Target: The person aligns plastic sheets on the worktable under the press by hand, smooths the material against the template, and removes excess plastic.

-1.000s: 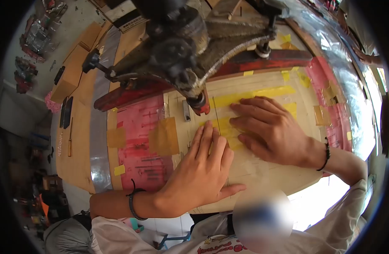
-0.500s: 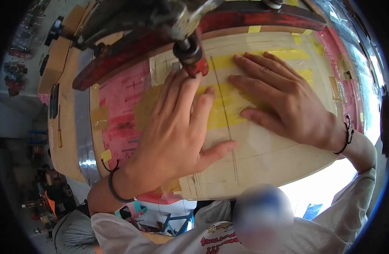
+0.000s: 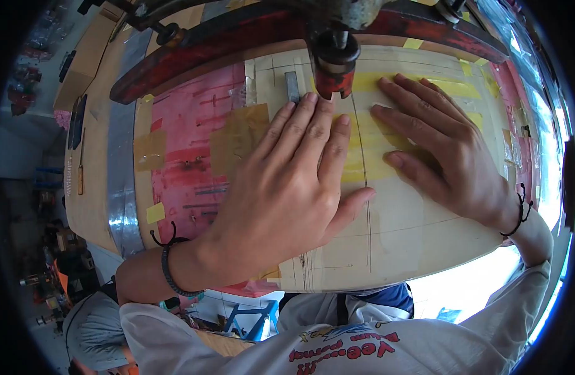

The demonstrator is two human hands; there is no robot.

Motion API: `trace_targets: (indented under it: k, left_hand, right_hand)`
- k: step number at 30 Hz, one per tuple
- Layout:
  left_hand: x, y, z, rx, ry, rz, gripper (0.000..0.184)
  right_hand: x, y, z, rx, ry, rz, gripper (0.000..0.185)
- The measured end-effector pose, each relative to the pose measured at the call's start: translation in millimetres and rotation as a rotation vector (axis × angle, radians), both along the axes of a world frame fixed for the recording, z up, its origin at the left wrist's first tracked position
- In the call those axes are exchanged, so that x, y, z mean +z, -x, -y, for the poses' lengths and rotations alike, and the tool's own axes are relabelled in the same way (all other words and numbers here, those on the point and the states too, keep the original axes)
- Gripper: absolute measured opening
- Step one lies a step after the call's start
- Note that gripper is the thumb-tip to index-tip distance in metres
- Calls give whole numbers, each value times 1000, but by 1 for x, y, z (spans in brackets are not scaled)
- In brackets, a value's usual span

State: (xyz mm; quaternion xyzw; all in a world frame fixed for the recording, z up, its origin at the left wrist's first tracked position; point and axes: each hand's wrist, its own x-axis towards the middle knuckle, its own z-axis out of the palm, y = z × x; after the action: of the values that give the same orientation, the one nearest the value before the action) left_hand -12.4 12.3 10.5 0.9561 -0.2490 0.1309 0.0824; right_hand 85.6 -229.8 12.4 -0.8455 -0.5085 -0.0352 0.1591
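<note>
My left hand (image 3: 281, 181) lies flat, palm down, on the taped board (image 3: 419, 240), its fingertips just below the red metal tip (image 3: 335, 80) of the machine. Beside those fingertips is a small grey metal strip (image 3: 292, 86). To the right, my right hand (image 3: 450, 147) rests palm down with spread fingers over strips of yellow tape (image 3: 362, 164). Neither hand grips anything. A dark pencil line runs down the board between the two hands. What lies under my palms is hidden.
A red curved bar (image 3: 237, 40) of the machine crosses above the board. Red-stained film (image 3: 181, 162) and silver tape (image 3: 122, 187) lie to the left. A thin tool (image 3: 81, 164) sits at the far left. Below are a blue stool (image 3: 253, 319) and part of another person (image 3: 100, 331).
The view has shifted, and the machine's tip now appears higher. Both hands stay flat on the board; the left hand's fingers have drawn closer together since half a second ago.
</note>
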Motion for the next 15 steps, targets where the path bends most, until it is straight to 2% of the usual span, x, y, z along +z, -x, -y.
trace_targets:
  k: [15]
  left_hand:
    - [-4,0,1,7,-11,58,62]
  right_hand:
    - [1,-1,0,8,-8,-41,54]
